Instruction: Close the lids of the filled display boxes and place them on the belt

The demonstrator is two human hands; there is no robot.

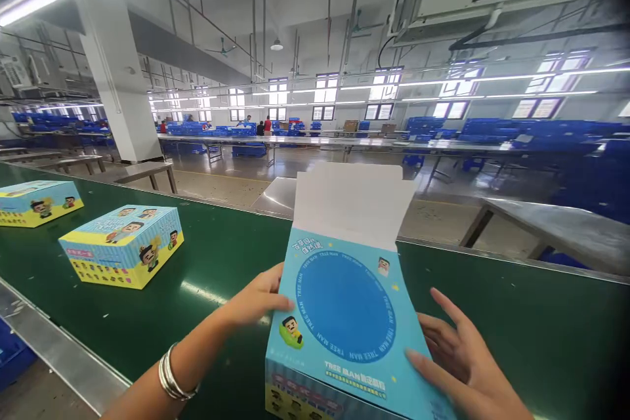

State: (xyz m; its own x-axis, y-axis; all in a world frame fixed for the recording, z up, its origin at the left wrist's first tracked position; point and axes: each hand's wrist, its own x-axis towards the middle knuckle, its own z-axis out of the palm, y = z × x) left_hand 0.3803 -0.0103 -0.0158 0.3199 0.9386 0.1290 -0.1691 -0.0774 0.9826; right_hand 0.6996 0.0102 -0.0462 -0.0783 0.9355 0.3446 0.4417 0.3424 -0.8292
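A blue cardboard box [344, 305] printed with a large round "TREE MAN" emblem stands before me over the green belt. Its white flap [349, 203] sticks up at the far end. My left hand [260, 298] grips the box's left edge, thumb on the blue panel and the other fingers partly hidden behind the side. At the right side, my right hand [457, 357] has its fingers spread. Its thumb lies on or close to the blue panel, and the index finger points away from the box. The inside of the box is hidden.
On the green belt [221, 243] to the left sit two closed printed boxes, a nearer box [125, 246] and a farther box [39, 203]. Metal tables [551, 230] stand beyond the belt. Stacked blue crates [443, 131] and several people are far back. A white pillar [115, 79] rises at left.
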